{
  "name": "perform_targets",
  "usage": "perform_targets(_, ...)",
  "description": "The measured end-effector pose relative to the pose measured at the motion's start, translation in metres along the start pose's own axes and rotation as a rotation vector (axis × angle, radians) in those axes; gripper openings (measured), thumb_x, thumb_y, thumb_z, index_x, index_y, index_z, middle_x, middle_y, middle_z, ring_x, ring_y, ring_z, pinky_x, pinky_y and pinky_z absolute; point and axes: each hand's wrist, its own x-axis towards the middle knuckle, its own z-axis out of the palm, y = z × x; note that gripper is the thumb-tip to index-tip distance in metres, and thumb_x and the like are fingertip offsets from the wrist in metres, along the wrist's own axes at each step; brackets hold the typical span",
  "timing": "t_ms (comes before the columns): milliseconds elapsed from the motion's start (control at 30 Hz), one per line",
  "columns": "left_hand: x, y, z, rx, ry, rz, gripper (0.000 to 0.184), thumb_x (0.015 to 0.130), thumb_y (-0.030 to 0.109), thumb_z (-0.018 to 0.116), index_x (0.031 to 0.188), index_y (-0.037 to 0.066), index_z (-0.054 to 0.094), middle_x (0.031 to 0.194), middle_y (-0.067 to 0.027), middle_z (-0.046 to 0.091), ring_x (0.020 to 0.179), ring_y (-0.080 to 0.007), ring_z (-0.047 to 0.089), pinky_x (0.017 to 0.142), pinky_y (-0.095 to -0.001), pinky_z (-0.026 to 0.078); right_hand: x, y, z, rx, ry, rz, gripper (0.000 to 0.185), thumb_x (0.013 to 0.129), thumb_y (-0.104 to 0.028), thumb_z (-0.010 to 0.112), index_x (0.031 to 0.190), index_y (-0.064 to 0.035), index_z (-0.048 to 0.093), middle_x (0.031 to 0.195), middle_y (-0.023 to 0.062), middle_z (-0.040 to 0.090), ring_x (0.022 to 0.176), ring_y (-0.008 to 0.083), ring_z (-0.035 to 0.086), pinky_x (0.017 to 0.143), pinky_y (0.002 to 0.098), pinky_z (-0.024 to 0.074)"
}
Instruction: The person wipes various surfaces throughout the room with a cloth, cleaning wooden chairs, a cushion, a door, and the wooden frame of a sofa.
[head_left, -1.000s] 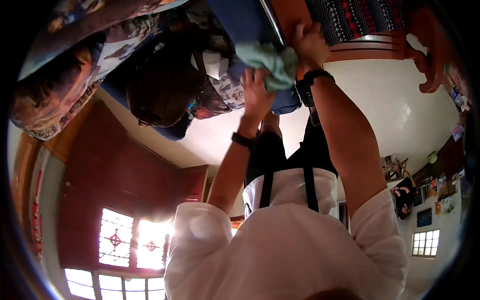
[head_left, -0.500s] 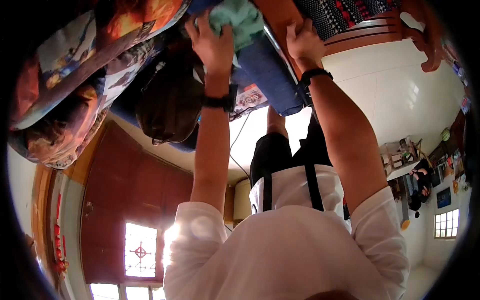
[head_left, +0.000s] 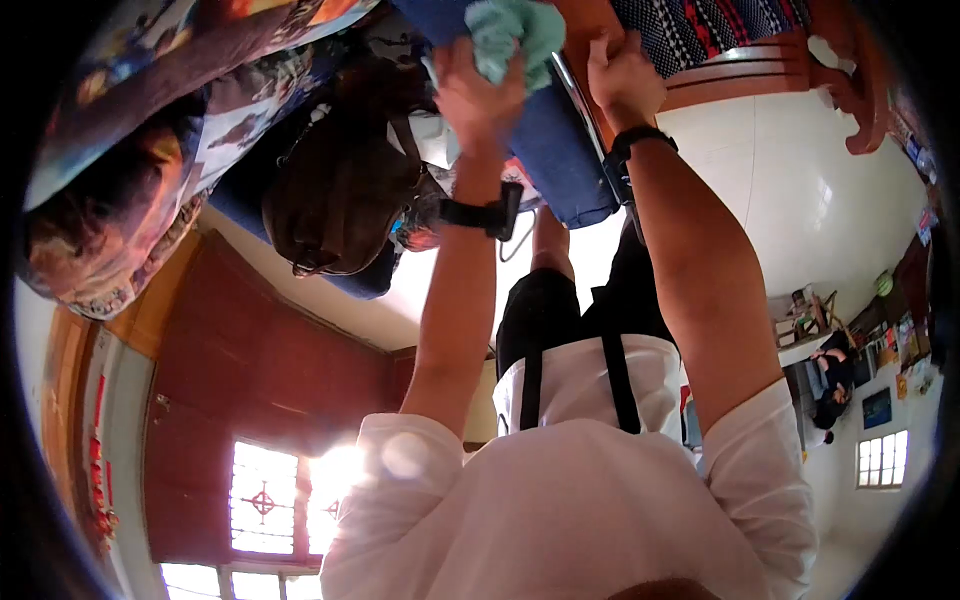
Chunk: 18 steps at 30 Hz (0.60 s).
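My left hand (head_left: 482, 95), slightly blurred, is closed on a pale green cloth (head_left: 515, 42) near the top of the view, over a blue cushion (head_left: 565, 150). To its right, my right hand (head_left: 627, 82) rests by the brown wooden edge (head_left: 588, 30) of the furniture, its fingers curled; whether anything lies inside them is hidden. A dark brown bag (head_left: 335, 205) with a strap lies left of my left wrist, with something white (head_left: 432, 138) beside it.
Colourful printed fabric (head_left: 120, 200) fills the upper left. A patterned woven cloth (head_left: 710, 30) lies on a wooden seat at the upper right. A cable hangs below the blue cushion. Far right, a person (head_left: 832, 380) is in the background near a small table.
My left hand first went left and up with the green cloth, then came back partway right. The cloth is now bunched near the wooden edge. My right hand has hardly moved.
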Motion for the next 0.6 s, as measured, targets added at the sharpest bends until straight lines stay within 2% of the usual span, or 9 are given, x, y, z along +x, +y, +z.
perform_targets(33,-0.013,-0.001,0.004,-0.044,0.086,0.037,0.039,0.074,0.03,0.077,0.098,0.003,0.062,0.103,-0.0205,0.061,0.089,-0.045,0.063,0.073,-0.0499,0.053,0.001,0.0,0.002,0.012,-0.005,0.014,0.053,0.09,-0.055,0.042,0.105,-0.0075,0.058,0.091,0.0211,0.069,0.076,0.0432,0.068,0.065,0.0554,0.0547)
perform_targets(67,-0.026,-0.003,0.005,-0.06,0.083,0.103,0.036,0.073,0.024,0.077,0.096,0.002,0.06,0.102,-0.0208,0.059,0.089,-0.0457,0.062,0.073,-0.0499,0.052,0.001,0.0,0.005,0.014,0.005,0.0,0.053,0.09,-0.055,0.042,0.105,-0.0075,0.058,0.091,0.0211,0.069,0.076,0.0432,0.068,0.065,0.0554,0.0547)
perform_targets(133,-0.057,-0.002,0.002,-0.081,-0.026,-0.024,0.034,0.07,0.018,0.078,0.092,0.001,0.059,0.1,-0.02,0.059,0.086,-0.0456,0.061,0.071,-0.0498,0.052,0.001,0.002,0.003,0.009,-0.011,0.002,0.054,0.09,-0.057,0.042,0.105,-0.0074,0.058,0.091,0.0209,0.07,0.077,0.0433,0.069,0.067,0.0553,0.0547)
perform_targets(233,-0.113,0.001,0.004,-0.037,-0.081,-0.079,0.036,0.067,0.016,0.079,0.093,0.001,0.059,0.098,-0.0196,0.058,0.087,-0.0443,0.06,0.072,-0.0495,0.052,0.002,0.001,0.003,-0.026,-0.037,0.012,0.059,0.09,-0.06,0.042,0.108,-0.006,0.058,0.091,0.0223,0.069,0.078,0.0441,0.068,0.067,0.0555,0.0547)
perform_targets(333,-0.174,-0.004,0.009,-0.078,-0.211,-0.152,0.045,0.067,0.011,0.078,0.104,0.001,0.056,0.106,-0.021,0.056,0.098,-0.0435,0.057,0.081,-0.049,0.051,-0.002,0.001,0.0,-0.016,-0.064,-0.009,0.06,0.091,-0.059,0.041,0.11,-0.0037,0.055,0.089,0.0241,0.069,0.077,0.0447,0.068,0.068,0.0566,0.0544)
perform_targets(400,-0.206,-0.004,0.009,-0.083,-0.275,-0.176,0.045,0.068,0.009,0.077,0.106,0.002,0.055,0.109,-0.0214,0.055,0.098,-0.0444,0.057,0.082,-0.0492,0.051,-0.001,0.004,0.003,0.016,-0.002,-0.058,0.059,0.092,-0.057,0.04,0.108,-0.0019,0.054,0.087,0.0243,0.069,0.075,0.0453,0.068,0.067,0.0568,0.0546)
perform_targets(433,-0.21,-0.002,0.008,-0.041,-0.27,-0.135,0.044,0.07,0.013,0.077,0.107,0.002,0.055,0.113,-0.0223,0.055,0.1,-0.0446,0.056,0.083,-0.0501,0.051,-0.002,0.002,-0.002,0.033,-0.007,-0.08,0.058,0.093,-0.055,0.039,0.104,-0.0007,0.054,0.087,0.0243,0.069,0.074,0.0458,0.067,0.065,0.0565,0.0549)
perform_targets(533,-0.204,-0.017,0.016,-0.185,-0.312,-0.319,0.038,0.078,0.026,0.077,0.1,0.0,0.059,0.103,-0.0241,0.061,0.092,-0.0435,0.061,0.079,-0.0488,0.051,-0.001,-0.002,-0.004,-0.017,-0.044,-0.06,0.056,0.095,-0.054,0.035,0.1,-0.0011,0.053,0.084,0.0223,0.069,0.072,0.0436,0.067,0.064,0.0564,0.054)
perform_targets(600,-0.161,-0.005,0.001,-0.178,-0.072,-0.258,0.039,0.078,0.032,0.077,0.093,0.0,0.061,0.093,-0.0239,0.062,0.085,-0.0424,0.062,0.075,-0.0474,0.051,0.001,0.001,0.0,-0.013,-0.026,-0.11,0.057,0.095,-0.054,0.035,0.101,-0.0006,0.053,0.086,0.0229,0.068,0.074,0.0434,0.067,0.065,0.0563,0.0537)
